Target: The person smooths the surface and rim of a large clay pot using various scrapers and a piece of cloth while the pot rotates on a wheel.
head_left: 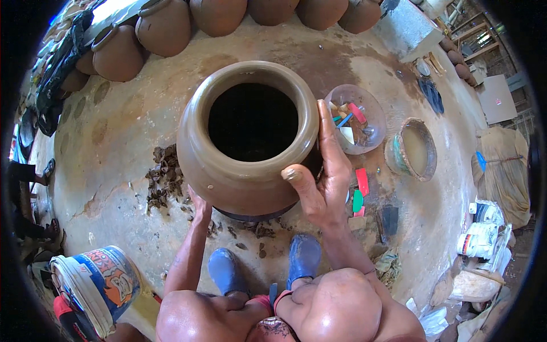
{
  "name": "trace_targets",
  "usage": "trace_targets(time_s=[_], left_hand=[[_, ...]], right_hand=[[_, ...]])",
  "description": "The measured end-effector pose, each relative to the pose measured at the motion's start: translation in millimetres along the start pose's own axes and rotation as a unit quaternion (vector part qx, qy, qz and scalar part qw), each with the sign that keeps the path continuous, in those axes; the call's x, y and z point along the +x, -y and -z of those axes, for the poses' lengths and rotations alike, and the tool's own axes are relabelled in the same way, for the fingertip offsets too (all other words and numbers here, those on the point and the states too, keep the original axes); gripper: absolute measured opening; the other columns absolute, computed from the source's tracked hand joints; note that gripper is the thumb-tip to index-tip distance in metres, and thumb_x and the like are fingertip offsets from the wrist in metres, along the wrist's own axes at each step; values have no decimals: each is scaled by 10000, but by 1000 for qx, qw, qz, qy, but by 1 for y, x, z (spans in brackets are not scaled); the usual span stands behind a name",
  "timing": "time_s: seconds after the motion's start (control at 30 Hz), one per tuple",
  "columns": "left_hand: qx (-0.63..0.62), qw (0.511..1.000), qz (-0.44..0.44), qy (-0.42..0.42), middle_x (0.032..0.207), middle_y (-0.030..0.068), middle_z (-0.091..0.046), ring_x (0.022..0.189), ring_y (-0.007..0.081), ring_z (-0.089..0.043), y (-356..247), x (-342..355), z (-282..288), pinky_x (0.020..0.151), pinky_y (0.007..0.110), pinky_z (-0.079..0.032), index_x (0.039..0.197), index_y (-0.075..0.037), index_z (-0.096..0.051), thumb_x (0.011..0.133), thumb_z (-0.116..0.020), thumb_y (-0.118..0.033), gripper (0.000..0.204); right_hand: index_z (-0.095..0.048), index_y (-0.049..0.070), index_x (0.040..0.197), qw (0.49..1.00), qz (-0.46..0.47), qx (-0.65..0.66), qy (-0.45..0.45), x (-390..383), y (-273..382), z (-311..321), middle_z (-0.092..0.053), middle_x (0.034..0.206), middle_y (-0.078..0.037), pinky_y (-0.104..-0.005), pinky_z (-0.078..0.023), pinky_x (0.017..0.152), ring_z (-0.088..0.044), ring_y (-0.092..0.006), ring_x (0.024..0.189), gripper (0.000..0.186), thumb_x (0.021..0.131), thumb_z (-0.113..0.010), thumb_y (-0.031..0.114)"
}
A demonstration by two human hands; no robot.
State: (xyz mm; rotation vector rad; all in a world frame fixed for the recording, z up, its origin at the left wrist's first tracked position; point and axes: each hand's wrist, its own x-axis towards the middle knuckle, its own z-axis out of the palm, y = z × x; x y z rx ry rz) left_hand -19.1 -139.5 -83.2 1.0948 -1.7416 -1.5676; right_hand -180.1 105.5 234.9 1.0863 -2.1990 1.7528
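Note:
A large, wet, round-bellied clay pot (245, 181) with a wide dark mouth stands in front of me on a dark base that shows a little beneath it. My right hand (326, 185) grips the pot's right side, thumb on the shoulder below the rim and fingers along the wall; clay coats the thumb. Against the lower left side rests my left hand (199, 204), its fingers hidden by the belly, and it appears to hold the pot from below. Both my feet, in blue rubber shoes (305, 257), are on the floor just nearer than the pot.
At right stand a clear bowl (373, 139) of small coloured scraps and a tub (430, 151) of murky water. Clay scraps (165, 179) lie left of the pot. A white bucket (117, 279) is near left. Several finished pots (164, 28) line the back. Someone's feet (48, 171) show far left.

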Motion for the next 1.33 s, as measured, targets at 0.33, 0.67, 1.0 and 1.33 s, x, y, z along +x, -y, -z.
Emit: trace_targets(time_s=[0.33, 0.67, 1.0, 1.33], left_hand=[[24, 1000, 9, -7, 1159, 96, -665, 1044, 201, -624, -3, -7, 5, 889, 368, -512, 1253, -13, -603, 1017, -570, -240, 329], [4, 998, 59, -7, 1164, 92, -659, 1047, 198, -619, -21, -18, -1, 899, 368, -504, 1260, -12, -598, 1021, -567, -235, 328], [-37, 995, 88, -1, 1156, 64, -662, 1031, 183, -624, -9, -20, -11, 895, 357, -511, 1279, -29, -603, 1043, -542, -221, 310], [-14, 992, 122, -9, 1413, 105, -499, 1278, 208, -507, 16, -19, 7, 1073, 384, -429, 1489, -67, -371, 1021, -596, -334, 584]], right_hand=[[-313, -103, 1540, 999, 11, -38, -1, -2, 1, -2, -398, 1556, -307, -552, -179, 1218, -357, -419, 1483, 926, 943, -663, 512], [-294, -95, 1551, 998, -6, -66, 8, -3, 9, 0, -377, 1563, -315, -551, -141, 1226, -335, -419, 1495, 889, 976, -621, 499], [-303, -106, 1542, 992, 35, -120, -5, -2, 12, 4, -396, 1548, -319, -558, -139, 1225, -338, -420, 1493, 881, 976, -621, 490], [-344, -97, 1532, 999, 3, -43, -24, -1, 8, -1, -441, 1537, -284, -549, -130, 1229, -355, -425, 1484, 856, 986, -588, 515]])
